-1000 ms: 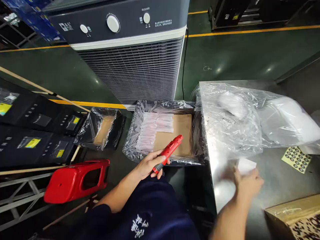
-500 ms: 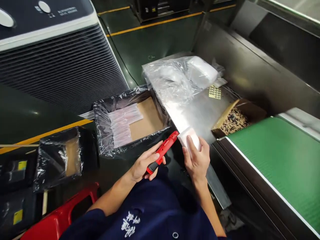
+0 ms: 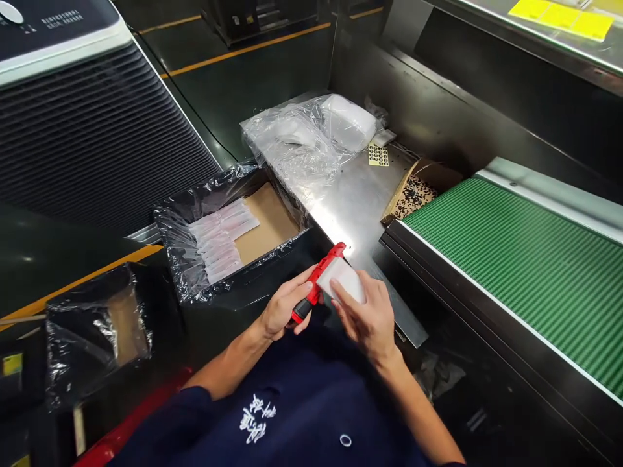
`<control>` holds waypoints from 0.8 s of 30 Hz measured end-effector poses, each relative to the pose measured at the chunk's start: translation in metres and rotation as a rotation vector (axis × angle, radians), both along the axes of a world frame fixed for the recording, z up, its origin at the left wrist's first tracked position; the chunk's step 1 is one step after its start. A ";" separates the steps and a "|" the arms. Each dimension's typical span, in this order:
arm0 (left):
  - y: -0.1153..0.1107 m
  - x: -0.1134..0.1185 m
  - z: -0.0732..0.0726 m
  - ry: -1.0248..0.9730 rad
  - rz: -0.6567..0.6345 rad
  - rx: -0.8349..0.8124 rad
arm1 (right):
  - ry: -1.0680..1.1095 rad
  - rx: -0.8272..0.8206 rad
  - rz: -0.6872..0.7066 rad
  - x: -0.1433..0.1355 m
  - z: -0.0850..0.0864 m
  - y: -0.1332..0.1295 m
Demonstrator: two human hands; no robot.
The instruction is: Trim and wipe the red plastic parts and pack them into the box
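My left hand (image 3: 287, 301) is wrapped round a long red-and-black plastic part (image 3: 321, 272), perhaps a tool body; its exact kind I cannot tell. It slants up and to the right in front of me. In my right hand (image 3: 367, 318) is a white foam pouch (image 3: 343, 280), pinched between thumb and fingers. The pouch's left edge overlaps the red part, and whether the two touch I cannot tell. Beyond my left hand stands a box lined with black plastic (image 3: 228, 285), holding several white foam-wrapped pieces (image 3: 219, 240) with pinkish contents on brown cardboard.
A metal table (image 3: 360, 201) carries clear plastic bags (image 3: 302, 136), a white stack (image 3: 348, 123) and a sticker sheet (image 3: 378, 155). A carton of small dark parts (image 3: 413, 194) sits beside the green conveyor belt (image 3: 525, 272). A smaller lined box (image 3: 92, 331) and a red stool (image 3: 131, 415) are at left.
The foam pouch has come leftward with my right hand, now overlapping the red part. The view has shifted to the right, so the surroundings appear further left.
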State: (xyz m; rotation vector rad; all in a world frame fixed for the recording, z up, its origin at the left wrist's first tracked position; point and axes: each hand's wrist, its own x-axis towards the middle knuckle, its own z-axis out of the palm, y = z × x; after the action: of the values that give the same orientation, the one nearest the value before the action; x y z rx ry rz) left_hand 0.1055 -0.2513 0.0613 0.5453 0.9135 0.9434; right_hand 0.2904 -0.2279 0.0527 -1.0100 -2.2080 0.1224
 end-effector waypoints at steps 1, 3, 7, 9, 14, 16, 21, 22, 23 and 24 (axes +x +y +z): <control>0.000 0.000 0.000 -0.004 0.011 -0.009 | 0.015 -0.007 0.033 -0.001 0.001 -0.004; 0.001 0.001 -0.001 -0.012 0.029 -0.015 | 0.023 -0.003 0.051 -0.003 0.001 -0.006; 0.001 0.000 0.001 -0.021 0.011 0.037 | -0.038 0.078 -0.152 -0.003 -0.001 0.005; 0.001 -0.001 0.001 -0.023 0.006 0.045 | -0.067 0.104 -0.237 -0.004 -0.002 0.008; 0.004 0.000 0.000 -0.003 0.080 -0.012 | -0.023 0.001 -0.050 -0.011 -0.002 -0.001; 0.005 0.000 0.001 -0.019 0.073 -0.010 | -0.018 -0.019 -0.068 -0.010 -0.004 0.001; 0.009 -0.002 0.002 -0.072 0.038 0.021 | -0.035 -0.001 -0.182 -0.010 -0.002 0.003; 0.010 -0.003 0.002 -0.063 0.043 0.016 | -0.028 -0.007 -0.124 -0.012 -0.001 0.000; 0.010 -0.004 0.002 -0.054 0.043 0.011 | -0.019 -0.010 -0.064 -0.014 0.000 -0.003; 0.010 -0.005 0.002 -0.048 0.034 0.007 | -0.014 -0.010 -0.023 -0.015 0.001 -0.004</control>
State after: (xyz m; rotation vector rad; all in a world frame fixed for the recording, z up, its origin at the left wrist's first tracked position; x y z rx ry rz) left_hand 0.1002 -0.2409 0.0635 0.5126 0.8785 0.9869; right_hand 0.2750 -0.2323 0.0538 -1.0438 -2.2098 0.1161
